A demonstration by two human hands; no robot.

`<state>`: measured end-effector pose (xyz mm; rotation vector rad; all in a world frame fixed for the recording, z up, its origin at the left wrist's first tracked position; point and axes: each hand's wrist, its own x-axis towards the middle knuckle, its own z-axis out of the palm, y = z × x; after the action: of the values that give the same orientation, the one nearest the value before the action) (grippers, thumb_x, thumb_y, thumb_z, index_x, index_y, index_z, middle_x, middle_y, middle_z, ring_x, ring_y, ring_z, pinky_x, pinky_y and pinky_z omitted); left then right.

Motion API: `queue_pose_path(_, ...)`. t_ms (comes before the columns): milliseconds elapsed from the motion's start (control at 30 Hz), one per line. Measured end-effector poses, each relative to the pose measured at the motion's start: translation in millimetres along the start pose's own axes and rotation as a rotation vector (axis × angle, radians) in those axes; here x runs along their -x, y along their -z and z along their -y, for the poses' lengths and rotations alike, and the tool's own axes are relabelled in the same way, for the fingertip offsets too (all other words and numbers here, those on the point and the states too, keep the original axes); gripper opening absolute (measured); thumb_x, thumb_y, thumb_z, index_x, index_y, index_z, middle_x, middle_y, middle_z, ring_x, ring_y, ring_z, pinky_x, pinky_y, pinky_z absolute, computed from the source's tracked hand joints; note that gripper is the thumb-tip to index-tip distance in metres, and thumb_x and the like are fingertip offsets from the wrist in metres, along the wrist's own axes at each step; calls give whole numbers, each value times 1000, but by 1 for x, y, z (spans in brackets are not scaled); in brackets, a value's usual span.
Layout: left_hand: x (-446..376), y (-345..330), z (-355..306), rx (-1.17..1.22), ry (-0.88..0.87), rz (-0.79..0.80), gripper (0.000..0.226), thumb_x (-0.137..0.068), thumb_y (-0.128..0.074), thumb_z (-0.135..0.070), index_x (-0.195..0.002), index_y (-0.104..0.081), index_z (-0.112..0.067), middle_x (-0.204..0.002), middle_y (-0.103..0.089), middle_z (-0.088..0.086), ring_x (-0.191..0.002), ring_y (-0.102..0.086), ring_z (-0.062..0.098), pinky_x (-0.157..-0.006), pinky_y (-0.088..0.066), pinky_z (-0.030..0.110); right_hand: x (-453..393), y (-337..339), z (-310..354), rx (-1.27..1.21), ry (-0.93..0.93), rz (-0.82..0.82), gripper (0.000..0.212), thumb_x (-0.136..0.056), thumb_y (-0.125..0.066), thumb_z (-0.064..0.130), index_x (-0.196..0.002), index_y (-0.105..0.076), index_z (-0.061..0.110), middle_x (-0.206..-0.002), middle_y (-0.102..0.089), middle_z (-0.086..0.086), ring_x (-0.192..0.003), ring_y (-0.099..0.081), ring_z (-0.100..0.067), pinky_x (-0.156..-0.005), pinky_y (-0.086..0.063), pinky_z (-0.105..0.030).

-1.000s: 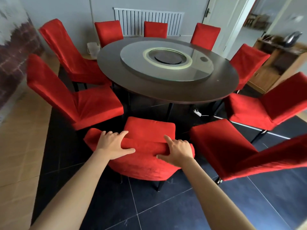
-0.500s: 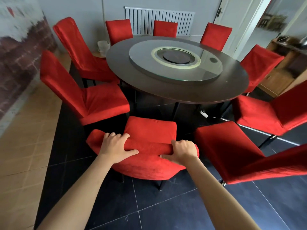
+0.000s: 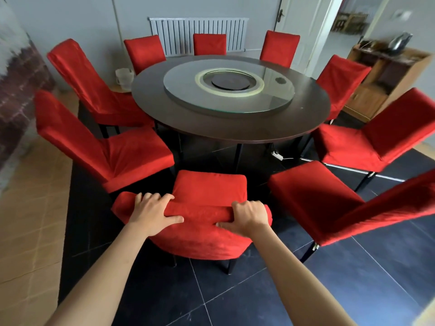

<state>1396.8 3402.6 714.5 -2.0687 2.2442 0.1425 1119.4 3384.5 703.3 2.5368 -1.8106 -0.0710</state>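
Both hands are gripping the top edge of the backrest of the red fabric-covered chair [image 3: 208, 188] nearest to the person. The left hand [image 3: 153, 214] is clamping the left part of that edge, its fingers [image 3: 150, 197] curling over the top toward the seat and its thumb lying along the rear face of the cover. The right hand [image 3: 249, 217] is doing the same on the right part, knuckles up, thumb pointing inward along the rear. The fabric is bunching into a thick roll between the two hands.

The chair is standing on the dark tiled floor [image 3: 235, 290] with its seat facing the round dark-brown wooden bench [image 3: 160, 109]. The front of the seat is sitting short of the bench rim, with floor showing between them. It is standing between a matching red chair on the left [image 3: 131, 156] and another on the right [image 3: 313, 191], near both. A round glass turntable [image 3: 186, 90] is lying on the bench. A white ribbed radiator [image 3: 200, 31] is hanging on the far wall.
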Motion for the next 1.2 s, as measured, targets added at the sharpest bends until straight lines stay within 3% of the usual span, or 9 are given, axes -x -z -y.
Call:
queue_pose_path(167,-1,-1,12,23,-19,1,86,-69,-37,-88,-138,-38,-36,-131,-51,-3,-129,-39,22,-113,-16,48,1,4,11,10,-9,17,71,-63,-41,91,-75,-41,21,-61,-49,6,-60,-56,-22,-58,-34,-32)
queue_pose_path(300,-5,-2,8,26,-28,-1,88,-67,-35,-89,-136,-39,-36,-129,-52,-3,-127,-40,23,-112,-16,49,0,5,5,20,-19,8,72,-63,-41,91,-74,-41,21,-70,-61,1,-65,-61,-23,-59,-32,-33)
queue_pose_path(433,-12,-1,3,37,-27,22,87,-66,-36,-90,-134,-41,-36,-129,-51,-2,-127,-39,24,-111,-15,51,-2,7,-2,47,-12,17,73,-63,-42,91,-75,-43,19,-69,-60,2,-64,-60,-23,-59,-32,-33)
queue_pose_path(567,-13,-1,3,32,-34,27,86,-66,-36,-90,-134,-41,-36,-132,-49,-2,-129,-37,24,-111,-13,53,-3,7,-3,76,-16,38,73,-63,-40,91,-74,-42,19,-56,-39,8,-54,-44,-20,-58,-32,-32)
queue_pose_path(667,-14,1,0,38,-25,36,86,-67,-37,-89,-134,-41,-36,-134,-48,-1,-131,-35,24,-111,-12,53,-5,8,-6,80,-16,44,72,-63,-41,91,-73,-42,20,-55,-34,9,-54,-43,-19,-58,-32,-32)
queue_pose_path(1033,-10,1,-3,24,-9,33,85,-68,-38,-88,-135,-41,-35,-133,-49,-1,-130,-36,25,-111,-13,52,0,8,-4,51,-7,45,71,-65,-41,91,-67,-36,20,-54,-36,8,-53,-43,-18,-59,-32,-32)
queue_pose_path(1200,-1,-1,6,7,-13,41,86,-69,-36,-88,-136,-40,-35,-131,-51,-2,-128,-39,25,-111,-16,50,9,0,7,12,-17,-10,72,-63,-42,91,-67,-37,19,-63,-58,2,-58,-56,-22,-61,-34,-32)
